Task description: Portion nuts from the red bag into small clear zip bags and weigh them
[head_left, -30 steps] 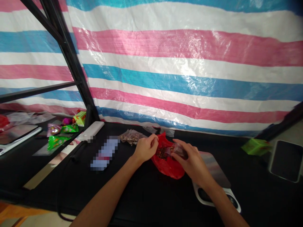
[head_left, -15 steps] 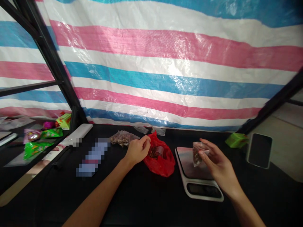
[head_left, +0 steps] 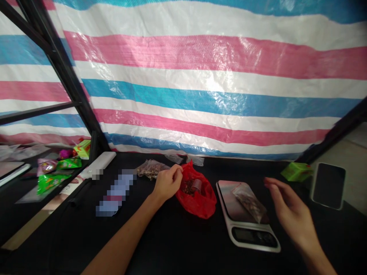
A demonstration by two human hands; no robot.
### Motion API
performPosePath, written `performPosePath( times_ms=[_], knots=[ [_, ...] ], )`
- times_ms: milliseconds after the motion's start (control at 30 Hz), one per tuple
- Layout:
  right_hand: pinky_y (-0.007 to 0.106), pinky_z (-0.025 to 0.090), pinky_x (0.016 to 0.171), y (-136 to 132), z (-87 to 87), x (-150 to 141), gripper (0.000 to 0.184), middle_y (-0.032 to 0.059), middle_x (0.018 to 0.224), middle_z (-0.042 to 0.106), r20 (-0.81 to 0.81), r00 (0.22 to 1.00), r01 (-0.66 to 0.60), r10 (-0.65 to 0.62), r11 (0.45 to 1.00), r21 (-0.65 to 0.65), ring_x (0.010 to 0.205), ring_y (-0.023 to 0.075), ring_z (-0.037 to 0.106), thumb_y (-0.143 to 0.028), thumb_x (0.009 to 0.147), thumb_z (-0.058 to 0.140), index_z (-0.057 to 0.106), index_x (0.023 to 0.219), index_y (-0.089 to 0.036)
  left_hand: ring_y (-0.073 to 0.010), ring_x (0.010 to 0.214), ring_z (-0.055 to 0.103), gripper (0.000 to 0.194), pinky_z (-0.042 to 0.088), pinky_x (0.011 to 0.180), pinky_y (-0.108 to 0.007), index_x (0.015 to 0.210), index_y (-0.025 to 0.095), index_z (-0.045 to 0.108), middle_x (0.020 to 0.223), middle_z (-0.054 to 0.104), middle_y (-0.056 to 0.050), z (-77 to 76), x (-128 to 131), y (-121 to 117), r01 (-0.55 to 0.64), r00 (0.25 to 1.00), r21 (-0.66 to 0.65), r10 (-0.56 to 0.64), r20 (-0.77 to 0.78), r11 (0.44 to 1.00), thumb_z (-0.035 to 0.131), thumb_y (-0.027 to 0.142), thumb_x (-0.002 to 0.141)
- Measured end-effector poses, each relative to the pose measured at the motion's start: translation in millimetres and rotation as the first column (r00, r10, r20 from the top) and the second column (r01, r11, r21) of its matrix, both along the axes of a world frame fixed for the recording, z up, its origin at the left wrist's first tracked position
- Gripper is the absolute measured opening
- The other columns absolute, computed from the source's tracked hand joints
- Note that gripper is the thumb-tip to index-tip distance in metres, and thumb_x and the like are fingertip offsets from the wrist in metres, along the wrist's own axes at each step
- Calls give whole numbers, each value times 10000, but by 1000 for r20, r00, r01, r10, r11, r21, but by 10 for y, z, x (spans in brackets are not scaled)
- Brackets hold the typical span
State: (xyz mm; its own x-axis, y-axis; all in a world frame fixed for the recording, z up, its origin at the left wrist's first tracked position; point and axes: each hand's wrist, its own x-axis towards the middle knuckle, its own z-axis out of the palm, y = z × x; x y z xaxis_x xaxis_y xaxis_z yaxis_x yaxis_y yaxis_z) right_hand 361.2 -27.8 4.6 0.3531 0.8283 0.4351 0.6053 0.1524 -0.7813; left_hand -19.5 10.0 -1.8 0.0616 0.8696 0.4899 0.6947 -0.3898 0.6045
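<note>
My left hand (head_left: 168, 182) is closed at the left rim of a red plastic bag (head_left: 202, 206), pinching its edge. Inside the bag lie small brown pieces and a small clear cup (head_left: 196, 185). A small clear bag of brown pieces (head_left: 250, 202) rests on the plate of a kitchen scale (head_left: 243, 237), slanting toward its display. To the right of the scale, my right hand (head_left: 291, 212) is in the air, holding nothing, with thumb and fingers apart. Beyond my left hand sits a pile of filled clear bags (head_left: 150, 168), partly hidden by that hand.
A phone (head_left: 328, 186) and a green box (head_left: 296, 172) stand at the right. Flat clear bags (head_left: 195, 160) lie by the striped sheet (head_left: 200, 88). On the left are a white box-like item (head_left: 104, 162), green snack packets (head_left: 51, 182) and a black metal frame (head_left: 64, 72).
My right hand has let go of the small clear bag, which now lies on the scale, and has moved right. My left hand stays at the red bag. The view has shifted slightly.
</note>
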Motion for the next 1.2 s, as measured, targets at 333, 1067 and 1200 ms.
performPosePath(
  times_ms=[333,1067,1200],
  knots=[
    [516,504,1032,-192,-274,194,406,118,1083,742,92,973,214,-211,976,-34,1087,360,692,-556,868,550,717,1036,-227,-102,499,543,214,349,556,-225,909,214,644,589,576,42,-87,90,-40,116,993,-19,-115,15,993,442,225,979],
    [500,507,956,-216,-90,-197,540,119,1234,696,628,765,-155,144,987,-37,1117,341,657,-584,950,563,573,1361,-233,-101,524,582,185,391,593,-227,881,202,642,594,597,38,-82,101,-65,144,989,162,-145,-1,976,475,176,954],
    [508,547,851,-87,-60,-352,526,144,1102,697,719,675,-162,165,984,-74,973,346,686,-509,972,543,548,1375,-171,-102,516,574,190,384,580,-225,874,205,639,584,586,41,-73,96,-67,133,991,160,-135,2,978,469,166,949]
  ],
)
